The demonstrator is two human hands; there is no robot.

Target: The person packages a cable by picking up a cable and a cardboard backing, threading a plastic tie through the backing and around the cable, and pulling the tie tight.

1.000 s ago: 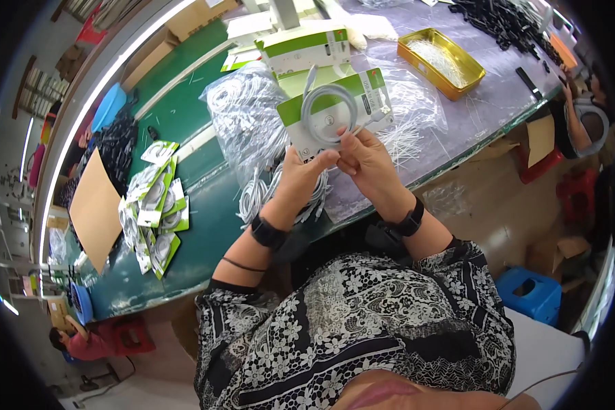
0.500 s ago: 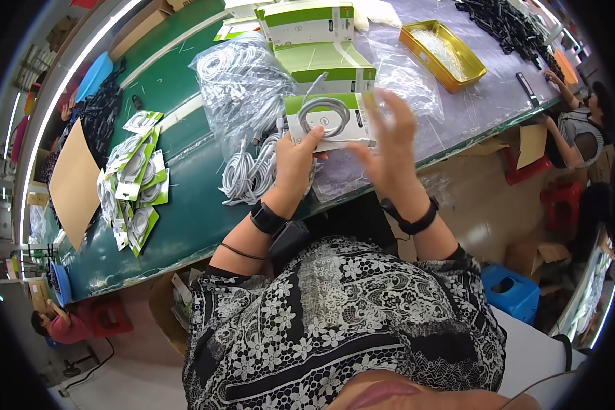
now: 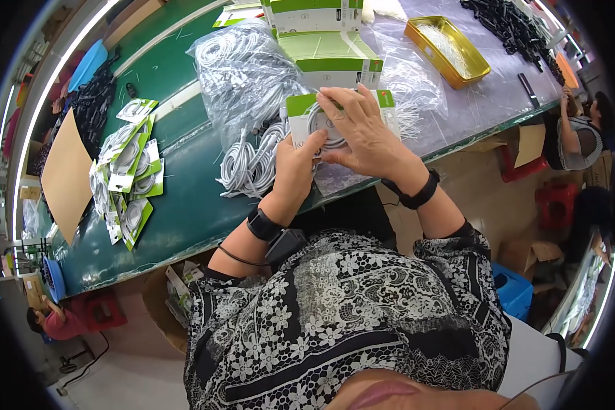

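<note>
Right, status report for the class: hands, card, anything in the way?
Left hand holding the green-and-white card. Right hand over the coiled grey cable, partly hiding it. Only the hands in the way.

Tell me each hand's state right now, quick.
Left hand: closed on the green-and-white card.
Right hand: over the card's front; its grip cannot be told.

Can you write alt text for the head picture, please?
A person's left hand holds a green-and-white card with a coiled grey cable over a worktable, while the right hand partly hides it. Beyond are a clear plastic bag of cables and a gold-coloured tray; a heap of carded cables lies to the left.
</note>
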